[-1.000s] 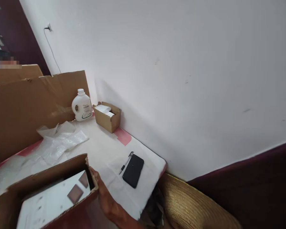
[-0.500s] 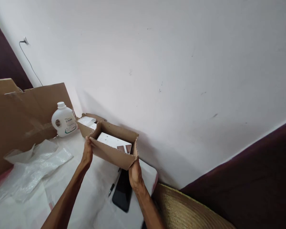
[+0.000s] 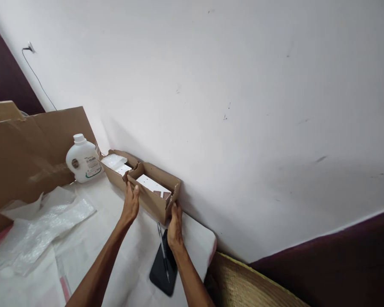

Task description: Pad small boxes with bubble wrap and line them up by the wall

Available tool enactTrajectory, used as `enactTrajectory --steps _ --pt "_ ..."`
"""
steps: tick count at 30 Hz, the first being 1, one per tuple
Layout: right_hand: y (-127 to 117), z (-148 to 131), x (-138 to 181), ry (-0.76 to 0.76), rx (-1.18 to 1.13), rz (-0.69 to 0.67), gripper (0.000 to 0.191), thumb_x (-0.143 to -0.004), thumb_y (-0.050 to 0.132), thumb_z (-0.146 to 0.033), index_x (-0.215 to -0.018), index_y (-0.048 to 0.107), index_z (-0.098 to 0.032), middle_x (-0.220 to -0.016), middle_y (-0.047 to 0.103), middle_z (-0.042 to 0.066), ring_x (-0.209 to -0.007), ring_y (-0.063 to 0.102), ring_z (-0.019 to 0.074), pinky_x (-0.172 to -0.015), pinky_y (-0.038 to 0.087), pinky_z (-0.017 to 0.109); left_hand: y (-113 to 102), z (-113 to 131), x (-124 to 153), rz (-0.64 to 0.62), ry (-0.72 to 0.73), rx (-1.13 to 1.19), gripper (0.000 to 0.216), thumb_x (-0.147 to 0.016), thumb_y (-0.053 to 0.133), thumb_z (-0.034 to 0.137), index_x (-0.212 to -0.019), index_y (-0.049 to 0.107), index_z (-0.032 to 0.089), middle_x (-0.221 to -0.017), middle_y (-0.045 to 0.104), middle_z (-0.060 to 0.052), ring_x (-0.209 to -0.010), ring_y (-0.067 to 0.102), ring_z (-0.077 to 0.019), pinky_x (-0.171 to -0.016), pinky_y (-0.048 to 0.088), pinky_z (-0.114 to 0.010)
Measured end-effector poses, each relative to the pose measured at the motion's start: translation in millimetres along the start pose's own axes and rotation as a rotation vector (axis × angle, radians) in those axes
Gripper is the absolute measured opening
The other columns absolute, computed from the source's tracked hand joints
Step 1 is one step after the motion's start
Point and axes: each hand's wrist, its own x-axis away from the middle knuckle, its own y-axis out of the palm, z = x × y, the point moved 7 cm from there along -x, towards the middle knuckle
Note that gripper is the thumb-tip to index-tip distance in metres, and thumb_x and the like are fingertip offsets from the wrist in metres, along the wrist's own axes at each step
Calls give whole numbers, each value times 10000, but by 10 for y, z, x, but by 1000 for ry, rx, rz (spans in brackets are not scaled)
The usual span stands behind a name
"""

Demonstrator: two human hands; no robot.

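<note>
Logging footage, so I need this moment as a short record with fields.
left hand: against near side of nearer box, by its left corner
right hand: at nearer box's right end
nearer box: open, holding a white package with brown patches
farther box: open, holding bubble wrap
bottle: white, upright, left of both boxes
pen: lying across black phone

Two small open brown cardboard boxes here, one white plastic jug, one flat black phone, one slim clear pen!
</note>
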Motion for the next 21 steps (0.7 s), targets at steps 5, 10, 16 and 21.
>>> enactTrajectory --steps 5,10,16,21 --pt "17 61 -48 -7 91 -37 733 -921 524 -632 -1527 405 -238 -1643 352 83 -1516 306 248 -1244 250 463 -268 -114 689 18 -117 -38 785 -950 371 700 -1526 396 167 -1600 378 -198 -1512 332 -323 -1239 267 -514" --pt "-176 -115 106 -132 358 -86 640 -915 552 -604 -1394 517 -181 -1448 551 150 -1301 533 288 -1076 437 442 -939 -442 1689 109 -261 -58 684 -906 472 701 -1383 558 219 -1469 543 -146 -1366 527 -318 -1147 427 -508" --pt "-9 -235 1007 -433 1203 -530 217 -885 707 -421 -947 670 -217 -1026 670 96 -1024 590 306 -902 477 423 -1702 -954 2753 244 -533 -12 787 -736 610 809 -1304 614 264 -1297 695 -98 -1180 678 -337 -1061 525 -499" --pt "169 -19 1349 -375 1635 -682 136 -966 594 -233 -1079 668 -218 -1157 681 91 -1071 602 278 -843 457 357 -1899 -857 3026 299 -537 16 799 -686 634 833 -1244 658 262 -1111 774 -73 -1120 714 -332 -1060 535 -472"
